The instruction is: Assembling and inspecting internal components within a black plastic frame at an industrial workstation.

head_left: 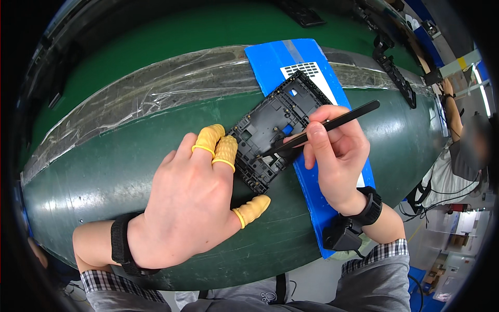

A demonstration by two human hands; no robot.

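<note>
From the head camera, the left hand (189, 203) lay on the green tabletop (104, 171), its fingers (209, 138) spread rather than closed. Three of them wore yellow rubber cots. The two forward tips pressed against the left edge of a black plastic frame (270, 127), and the thumb rested near its lower corner, so the hand steadied the part without gripping it. The frame lay flat and tilted, partly on the bare tabletop and partly across a blue strip (312, 192) that ran from the far side to the near edge.

The right hand (338, 156) was pinched shut around black tweezers (322, 127), whose points met the frame near a small blue spot; whether they held anything there was too small to tell. Both wrists wore black straps, and a black box (341, 235) hung by the right one. Another person (457, 151) sat at the right rim.
</note>
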